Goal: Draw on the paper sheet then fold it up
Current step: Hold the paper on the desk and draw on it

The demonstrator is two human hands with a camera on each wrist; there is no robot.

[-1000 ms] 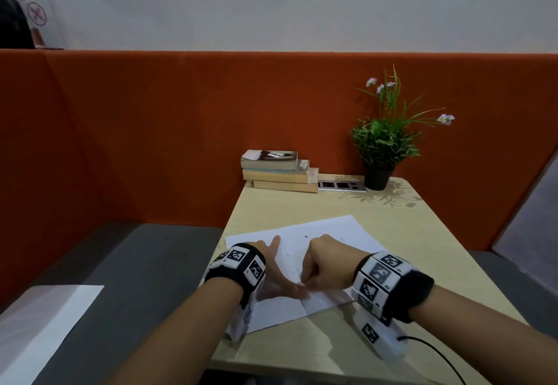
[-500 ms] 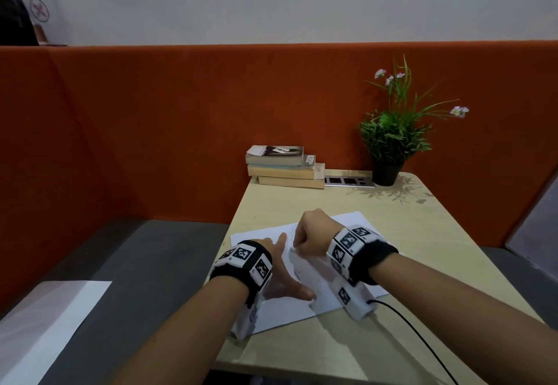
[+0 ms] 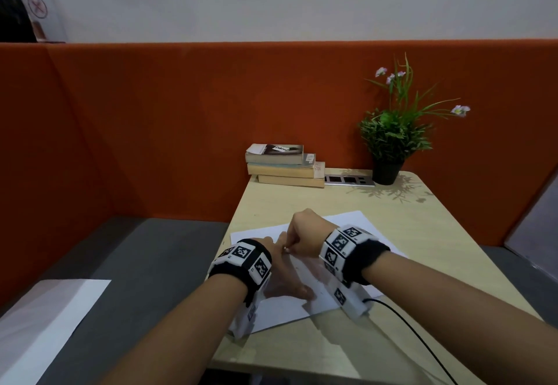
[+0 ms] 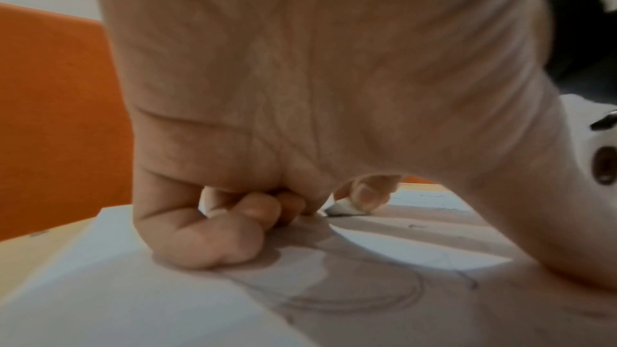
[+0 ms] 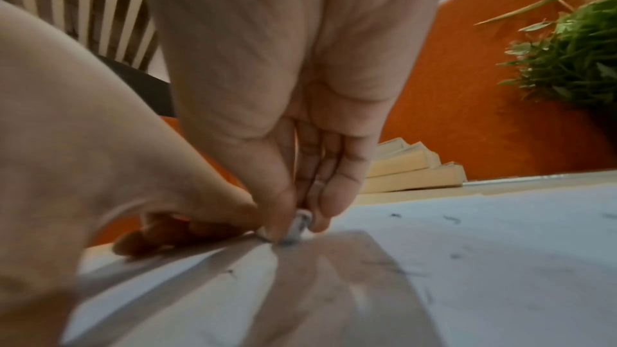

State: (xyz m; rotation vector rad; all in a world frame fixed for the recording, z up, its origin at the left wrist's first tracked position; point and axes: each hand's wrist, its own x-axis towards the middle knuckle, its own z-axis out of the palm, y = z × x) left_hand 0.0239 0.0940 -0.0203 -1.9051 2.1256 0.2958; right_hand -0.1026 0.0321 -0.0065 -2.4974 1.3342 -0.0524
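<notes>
The paper sheet (image 3: pixel 347 221) lies flat at the table's (image 3: pixel 422 233) near-left part. The right hand (image 3: pixel 305 233) pinches a small white stub (image 5: pixel 298 226), tip on the sheet, drawing. The left hand (image 3: pixel 280 267), at its seven o'clock, presses down with thumb out and fingers curled. Good strokes likely need that steady pressure and light, short marks.

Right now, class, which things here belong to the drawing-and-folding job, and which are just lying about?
Part of the job:
paper sheet
small white drawing piece, pinched by the right hand
left hand, resting on the sheet

Lying about:
stack of books
potted plant
second sheet on the bench
</notes>
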